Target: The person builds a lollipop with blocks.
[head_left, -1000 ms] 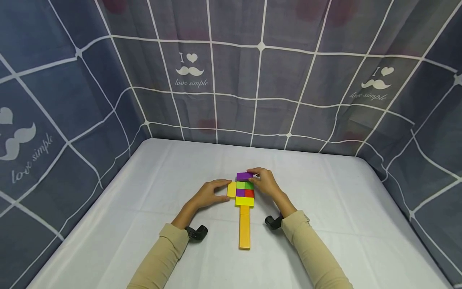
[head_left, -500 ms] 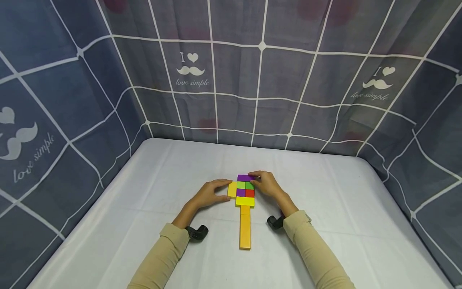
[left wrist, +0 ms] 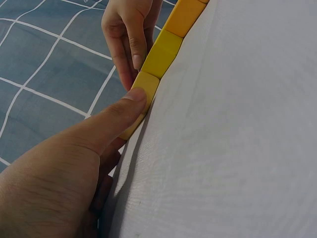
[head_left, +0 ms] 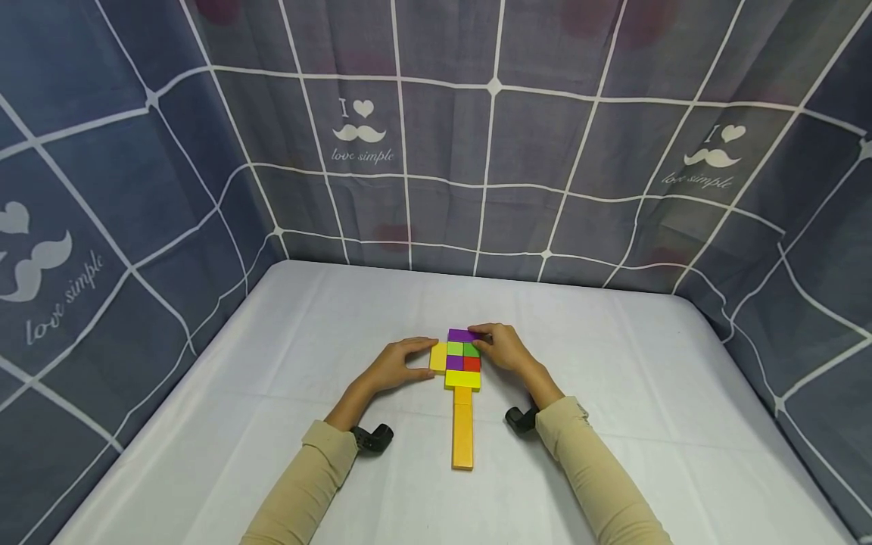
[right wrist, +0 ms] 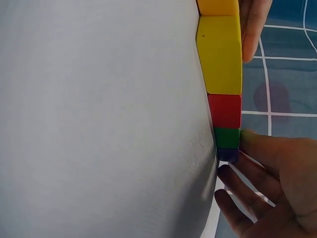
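Note:
Flat coloured blocks lie edge to edge on the white cloth. My left hand [head_left: 391,366] pinches the pale yellow block [head_left: 438,358] on the left side, thumb at its near end and fingers at its far end. At the far end of the group, my right hand [head_left: 506,347] holds the long purple block [head_left: 459,334] by its right end, fingertips covering that end. Between them sit a light green block [head_left: 455,349], a green block [right wrist: 227,138], a small purple block [head_left: 454,363] and a red block [right wrist: 225,111]. A bright yellow block [right wrist: 220,55] lies nearer, above a stem of orange blocks [head_left: 462,435].
White cloth [head_left: 613,363] covers the table around the blocks. A grey-blue checked curtain [head_left: 443,129] hangs at the back and both sides. Each wrist wears a black camera mount, the left one [head_left: 373,439] and the right one [head_left: 520,419] close over the cloth.
The long purple block, tilted and slightly apart a second ago, now lies straight against the green blocks; my right hand moved slightly nearer with it. The left hand has stayed in place.

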`<state>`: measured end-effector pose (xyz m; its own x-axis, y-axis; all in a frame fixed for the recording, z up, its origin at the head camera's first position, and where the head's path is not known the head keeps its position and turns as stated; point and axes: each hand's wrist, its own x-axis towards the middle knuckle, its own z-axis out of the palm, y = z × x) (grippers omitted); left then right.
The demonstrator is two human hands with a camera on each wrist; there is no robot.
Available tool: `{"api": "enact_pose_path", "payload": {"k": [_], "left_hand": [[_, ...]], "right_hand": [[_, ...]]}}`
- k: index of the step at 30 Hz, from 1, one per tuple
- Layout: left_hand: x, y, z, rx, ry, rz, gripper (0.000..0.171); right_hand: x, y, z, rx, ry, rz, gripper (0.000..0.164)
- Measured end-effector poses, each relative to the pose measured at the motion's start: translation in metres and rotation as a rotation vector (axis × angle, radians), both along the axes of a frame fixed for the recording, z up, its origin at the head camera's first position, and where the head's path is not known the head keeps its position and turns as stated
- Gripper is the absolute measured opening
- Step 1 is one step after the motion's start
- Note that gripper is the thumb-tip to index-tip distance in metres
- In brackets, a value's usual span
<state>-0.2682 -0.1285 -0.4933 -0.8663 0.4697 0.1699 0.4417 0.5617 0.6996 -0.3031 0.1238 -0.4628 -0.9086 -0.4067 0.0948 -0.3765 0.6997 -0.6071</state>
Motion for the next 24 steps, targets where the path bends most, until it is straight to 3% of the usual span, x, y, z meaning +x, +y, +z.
{"api": "enact_pose_path", "payload": {"k": [24], "left_hand": [[0.0014,0.001,0.0006,-0.026,0.0,0.011,0.062]], "right_hand": [[0.0006,-0.0007,-0.0023,0.003,-0.009,-0.012,0.035]]}}
